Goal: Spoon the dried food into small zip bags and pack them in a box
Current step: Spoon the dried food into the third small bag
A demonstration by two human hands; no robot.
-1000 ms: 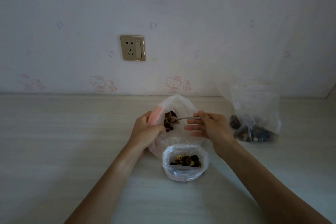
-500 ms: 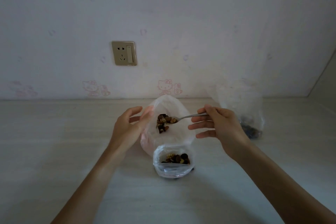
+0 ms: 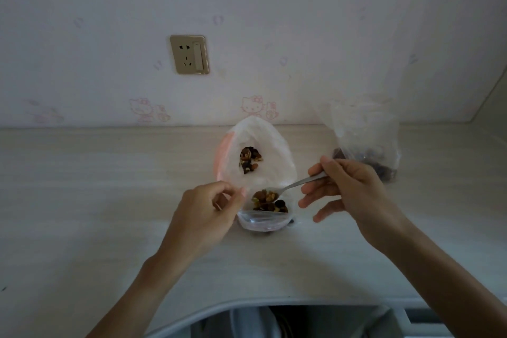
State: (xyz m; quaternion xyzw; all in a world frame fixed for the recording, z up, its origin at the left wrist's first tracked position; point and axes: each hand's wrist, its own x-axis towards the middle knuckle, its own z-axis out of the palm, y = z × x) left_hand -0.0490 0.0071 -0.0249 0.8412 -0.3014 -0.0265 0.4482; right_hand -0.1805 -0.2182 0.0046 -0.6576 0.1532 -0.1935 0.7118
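A small clear zip bag (image 3: 262,222) stands open on the table, holding mixed nuts and dried fruit (image 3: 274,205). Behind it a larger white bag with a pink edge (image 3: 277,151) lies open with more dried food (image 3: 249,160) inside. My right hand (image 3: 348,189) grips a metal spoon (image 3: 299,182) by the handle. Its loaded bowl sits just over the small bag's mouth. My left hand (image 3: 205,208) has curled fingers and pinches the small bag's left rim.
A tall clear bag (image 3: 365,140) with dark dried food at its bottom stands at the right rear. A wall socket (image 3: 189,54) is on the wall behind. The table's front edge (image 3: 247,303) curves inward close to me.
The spoon came out of the large bag loaded and moved down to the small bag's mouth. My left hand dropped from the large bag's edge to the small bag's rim.
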